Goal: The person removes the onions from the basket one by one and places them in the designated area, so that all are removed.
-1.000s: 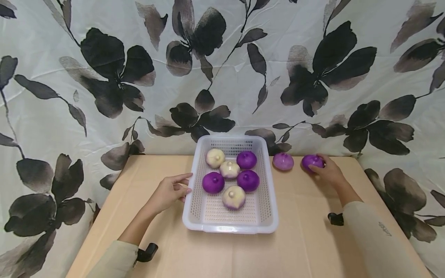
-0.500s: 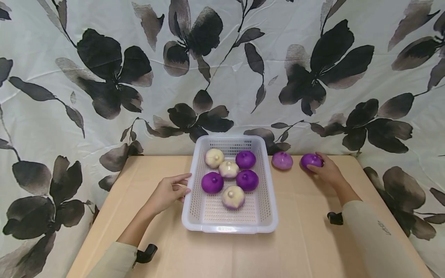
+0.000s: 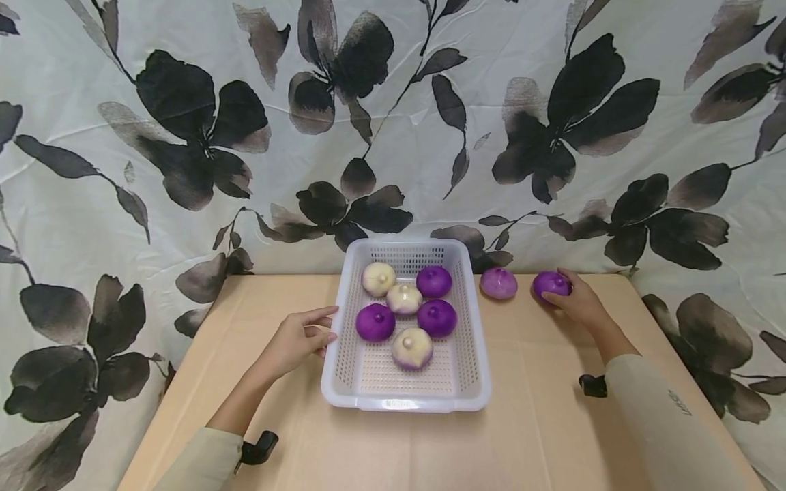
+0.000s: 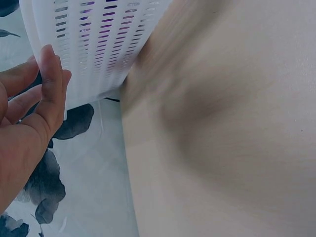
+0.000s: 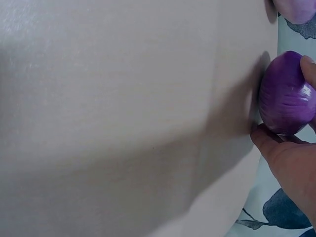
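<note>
Tan table [image 3: 405,443], bearing at centre a white slotted basket [image 3: 430,404] with three purple bulbs [image 3: 437,318] and three cream bulbs [image 3: 412,348] — its walls presumably there to stop them rolling. Left hand [image 3: 295,342], fingers loosely parted and touching the basket's left rim, likely to steady it; right hand [image 3: 582,304], thumb and fingers pinching a deep-purple bulb [image 3: 546,283] at the table's far edge, held from opposing sides seemingly for security. Paler bulb [image 3: 498,284], loose, between that one and the basket — untouched.
</note>
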A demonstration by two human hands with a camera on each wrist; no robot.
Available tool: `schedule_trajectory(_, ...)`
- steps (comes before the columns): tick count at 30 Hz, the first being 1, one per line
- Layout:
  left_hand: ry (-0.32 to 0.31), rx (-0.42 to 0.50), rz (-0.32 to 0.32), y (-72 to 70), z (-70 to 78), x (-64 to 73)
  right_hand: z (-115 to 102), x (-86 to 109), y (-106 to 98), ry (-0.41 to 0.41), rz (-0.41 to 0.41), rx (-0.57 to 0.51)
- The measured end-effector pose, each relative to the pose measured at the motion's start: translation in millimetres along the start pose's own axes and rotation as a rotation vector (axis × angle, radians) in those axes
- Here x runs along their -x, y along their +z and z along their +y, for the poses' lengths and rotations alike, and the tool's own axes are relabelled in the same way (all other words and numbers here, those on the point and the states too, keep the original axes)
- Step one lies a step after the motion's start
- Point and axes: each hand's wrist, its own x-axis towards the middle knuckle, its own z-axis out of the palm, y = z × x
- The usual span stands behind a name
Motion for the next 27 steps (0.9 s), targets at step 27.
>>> schedule_trajectory(27,-0.02,-0.004,0.002,0.0,0.8,-2.3,-44.9,38.0,-39.3,-0.172,0.003,-0.195)
